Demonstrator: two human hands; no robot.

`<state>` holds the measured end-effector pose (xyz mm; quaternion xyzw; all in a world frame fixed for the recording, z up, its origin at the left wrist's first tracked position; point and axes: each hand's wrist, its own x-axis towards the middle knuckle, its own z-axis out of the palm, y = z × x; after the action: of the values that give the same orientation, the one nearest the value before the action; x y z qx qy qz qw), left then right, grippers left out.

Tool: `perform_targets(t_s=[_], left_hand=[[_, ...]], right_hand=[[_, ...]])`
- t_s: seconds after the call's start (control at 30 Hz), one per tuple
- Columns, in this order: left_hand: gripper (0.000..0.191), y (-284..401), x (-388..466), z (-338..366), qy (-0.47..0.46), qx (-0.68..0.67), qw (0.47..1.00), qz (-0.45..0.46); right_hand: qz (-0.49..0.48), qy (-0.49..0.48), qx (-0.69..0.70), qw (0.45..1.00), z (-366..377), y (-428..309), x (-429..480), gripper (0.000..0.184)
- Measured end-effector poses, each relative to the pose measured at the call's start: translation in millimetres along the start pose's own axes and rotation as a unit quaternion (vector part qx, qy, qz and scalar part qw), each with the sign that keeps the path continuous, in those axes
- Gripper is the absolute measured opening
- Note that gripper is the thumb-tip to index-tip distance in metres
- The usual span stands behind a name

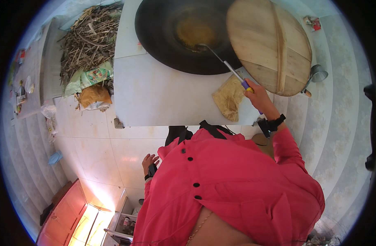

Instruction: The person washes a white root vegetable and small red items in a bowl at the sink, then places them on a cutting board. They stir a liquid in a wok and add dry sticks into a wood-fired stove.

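Note:
My right hand (256,96) grips the purple and yellow handle of a long metal ladle or turner (230,67). Its head dips into yellowish-brown liquid (196,30) at the bottom of a large black wok (163,40), set into a white tiled stove top (163,92). A round wooden lid (261,46) with a raised wooden bar leans over the wok's right rim. Below the tool's shaft, a folded tan cloth (229,97) lies on the stove top. My left hand (150,163) hangs beside my body, fingers apart, holding nothing.
Dry twigs and stalks (89,40) are heaped left of the stove, with a printed plastic sack (92,77) in front. A metal dipper (318,73) sits right of the lid. Behind on the left stand a red door (63,212) and an open cabinet (125,220).

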<state>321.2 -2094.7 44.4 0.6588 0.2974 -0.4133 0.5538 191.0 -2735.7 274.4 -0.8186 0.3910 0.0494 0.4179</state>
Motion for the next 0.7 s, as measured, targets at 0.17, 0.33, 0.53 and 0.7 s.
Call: perform_targets(t_s=[0.17,0.33,0.53,0.7], left_hand=[[0.068,15.6,-6.1,13.2,0.038,-0.028,0.996,-0.077],[0.07,-5.0,13.2,-8.4,0.014,-0.035,0.997,-0.067],[0.07,-0.9,21.0,-21.7,-0.018,-0.044,0.999,0.002],[0.069,40.6,-2.7,-3.5,0.039,-0.072,0.996,-0.047]], right_hand=[[-0.109,0.011,-0.092,0.99,11.9,-0.3,-9.9,0.051],[-0.07,0.023,-0.204,0.976,48.9,-3.7,27.6,0.048],[-0.086,0.072,-0.147,0.983,68.2,-5.7,80.3,0.047],[-0.069,0.031,-0.148,0.986,36.2,-2.2,31.3,0.045]])
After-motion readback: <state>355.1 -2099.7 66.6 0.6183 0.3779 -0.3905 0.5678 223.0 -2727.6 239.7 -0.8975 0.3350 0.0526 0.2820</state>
